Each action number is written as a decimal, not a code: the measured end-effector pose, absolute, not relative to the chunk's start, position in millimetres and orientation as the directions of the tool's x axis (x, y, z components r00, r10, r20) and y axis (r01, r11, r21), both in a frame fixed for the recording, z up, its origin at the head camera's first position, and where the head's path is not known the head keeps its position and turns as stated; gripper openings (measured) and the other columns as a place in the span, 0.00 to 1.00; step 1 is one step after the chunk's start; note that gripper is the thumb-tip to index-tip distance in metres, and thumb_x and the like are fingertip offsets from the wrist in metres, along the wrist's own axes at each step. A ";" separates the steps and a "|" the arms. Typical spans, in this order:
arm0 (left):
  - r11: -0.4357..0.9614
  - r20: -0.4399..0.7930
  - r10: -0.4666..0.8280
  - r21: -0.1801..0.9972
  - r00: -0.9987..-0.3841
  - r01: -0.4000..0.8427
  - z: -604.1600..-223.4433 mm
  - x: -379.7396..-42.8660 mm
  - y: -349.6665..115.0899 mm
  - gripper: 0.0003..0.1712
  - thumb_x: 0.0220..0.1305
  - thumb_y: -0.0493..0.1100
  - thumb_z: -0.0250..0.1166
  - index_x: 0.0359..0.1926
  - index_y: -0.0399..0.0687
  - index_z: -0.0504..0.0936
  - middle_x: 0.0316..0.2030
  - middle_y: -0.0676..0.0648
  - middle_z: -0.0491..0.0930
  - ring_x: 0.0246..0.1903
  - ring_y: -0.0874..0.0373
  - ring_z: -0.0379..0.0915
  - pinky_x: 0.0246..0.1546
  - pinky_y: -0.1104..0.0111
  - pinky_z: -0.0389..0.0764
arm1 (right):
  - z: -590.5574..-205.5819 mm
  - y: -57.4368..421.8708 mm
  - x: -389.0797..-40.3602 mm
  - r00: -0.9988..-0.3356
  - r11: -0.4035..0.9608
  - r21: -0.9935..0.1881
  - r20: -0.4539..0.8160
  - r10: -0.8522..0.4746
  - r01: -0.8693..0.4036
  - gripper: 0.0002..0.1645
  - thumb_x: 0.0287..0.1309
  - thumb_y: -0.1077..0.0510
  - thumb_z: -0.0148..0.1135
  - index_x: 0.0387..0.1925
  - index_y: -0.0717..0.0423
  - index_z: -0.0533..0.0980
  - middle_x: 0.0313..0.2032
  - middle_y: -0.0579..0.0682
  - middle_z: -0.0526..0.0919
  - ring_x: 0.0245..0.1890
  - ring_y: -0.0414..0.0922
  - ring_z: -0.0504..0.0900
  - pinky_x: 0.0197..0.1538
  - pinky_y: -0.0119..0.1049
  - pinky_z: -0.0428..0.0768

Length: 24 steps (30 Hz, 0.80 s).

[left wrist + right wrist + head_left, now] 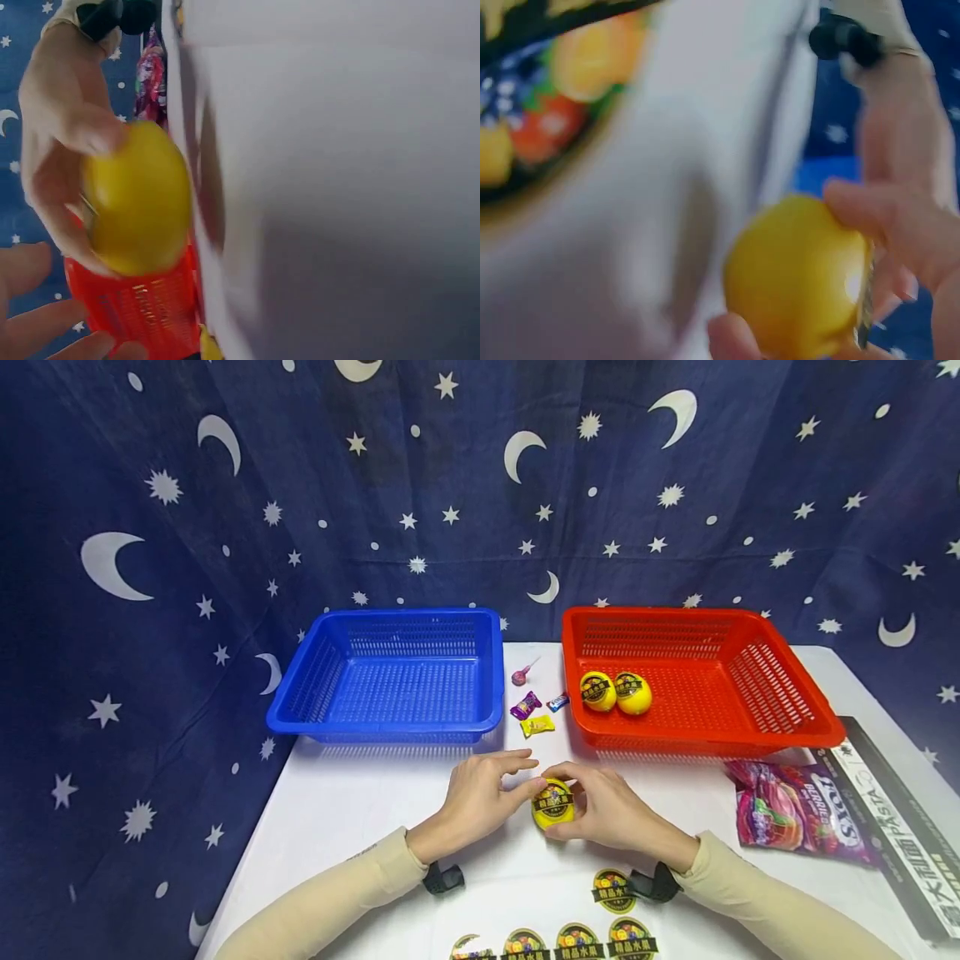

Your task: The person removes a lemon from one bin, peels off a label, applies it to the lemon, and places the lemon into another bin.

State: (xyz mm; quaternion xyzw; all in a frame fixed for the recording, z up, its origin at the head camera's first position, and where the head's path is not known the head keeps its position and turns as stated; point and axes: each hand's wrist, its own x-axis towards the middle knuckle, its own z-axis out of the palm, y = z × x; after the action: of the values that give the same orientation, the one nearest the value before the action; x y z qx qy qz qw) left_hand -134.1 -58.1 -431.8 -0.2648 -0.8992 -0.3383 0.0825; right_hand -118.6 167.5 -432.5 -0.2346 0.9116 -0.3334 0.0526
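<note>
Above the white table, my right hand [611, 806] grips a yellow lemon [553, 824] between thumb and fingers. The lemon's upper face bears a round black-and-gold fruit label [553, 802]. From the other side my left hand [480, 793] reaches in with fingers extended, its thumb tip right at the label's edge. In the left wrist view the lemon [142, 202] shows its plain yellow side. Seen from the right wrist, the label stands edge-on at the right side of the lemon [795, 277]. Two labelled lemons [632, 695] lie in the red basket [720, 727].
A blue basket [412, 727] stands at the back left. Between the baskets lie a lollipop [520, 677] and several wrapped candies [537, 726]. Several round labels [579, 941] lie along the front. At right are a candy bag [795, 814] and a long black-and-white box [900, 835].
</note>
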 end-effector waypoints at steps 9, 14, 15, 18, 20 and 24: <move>0.642 0.458 0.452 0.429 -0.765 0.636 -413.2 -147.8 -27.1 0.23 0.68 0.60 0.66 0.57 0.54 0.87 0.60 0.51 0.85 0.58 0.55 0.83 0.53 0.60 0.85 | -323.1 255.1 -146.7 -0.864 0.652 -0.671 -0.035 -0.503 -0.353 0.36 0.42 0.51 0.85 0.56 0.49 0.80 0.50 0.50 0.86 0.40 0.37 0.84 0.39 0.32 0.86; 0.719 0.459 0.458 0.313 -0.762 0.620 -404.7 -159.7 -5.0 0.28 0.71 0.63 0.61 0.64 0.56 0.83 0.65 0.52 0.81 0.58 0.51 0.83 0.43 0.57 0.88 | -300.5 320.8 -211.8 -0.896 0.735 -0.621 -0.115 -0.428 -0.271 0.35 0.48 0.56 0.81 0.59 0.56 0.79 0.53 0.51 0.85 0.46 0.28 0.81 0.47 0.25 0.82; 0.737 0.446 0.458 0.293 -0.769 0.609 -404.5 -161.9 -1.2 0.28 0.72 0.64 0.59 0.65 0.57 0.82 0.66 0.53 0.80 0.57 0.51 0.83 0.39 0.57 0.88 | -302.2 332.1 -225.0 -0.901 0.745 -0.618 -0.136 -0.413 -0.248 0.36 0.50 0.58 0.80 0.61 0.58 0.78 0.53 0.51 0.85 0.46 0.27 0.81 0.47 0.24 0.81; 0.763 0.412 0.469 0.256 -0.781 0.593 -405.9 -168.0 7.5 0.28 0.73 0.64 0.57 0.67 0.60 0.80 0.68 0.54 0.77 0.57 0.52 0.83 0.34 0.59 0.87 | -315.2 356.1 -257.4 -0.907 0.759 -0.634 -0.220 -0.360 -0.147 0.38 0.53 0.60 0.78 0.64 0.65 0.73 0.51 0.54 0.85 0.42 0.31 0.83 0.43 0.28 0.85; 0.767 0.409 0.481 0.232 -0.776 0.598 -407.8 -171.0 10.7 0.27 0.74 0.63 0.57 0.66 0.60 0.80 0.68 0.55 0.77 0.55 0.52 0.84 0.30 0.62 0.86 | -328.4 364.8 -272.5 -0.901 0.769 -0.632 -0.273 -0.338 -0.097 0.40 0.54 0.60 0.77 0.65 0.69 0.71 0.49 0.55 0.84 0.38 0.36 0.84 0.40 0.32 0.86; 0.764 0.434 0.499 0.189 -0.751 0.617 -409.9 -174.6 13.1 0.25 0.74 0.62 0.58 0.64 0.60 0.83 0.66 0.54 0.79 0.50 0.53 0.86 0.25 0.66 0.83 | -356.0 368.4 -289.2 -0.869 0.790 -0.611 -0.366 -0.333 -0.045 0.42 0.54 0.60 0.77 0.65 0.73 0.68 0.49 0.59 0.82 0.34 0.42 0.83 0.38 0.35 0.87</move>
State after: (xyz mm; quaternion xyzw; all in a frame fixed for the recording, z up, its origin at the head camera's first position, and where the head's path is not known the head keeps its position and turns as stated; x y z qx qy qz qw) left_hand -174.6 13.1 -409.9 -0.3027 -0.9214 -0.1624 0.1819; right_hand -289.2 368.4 -356.0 -0.1029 0.9166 -0.3072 0.2344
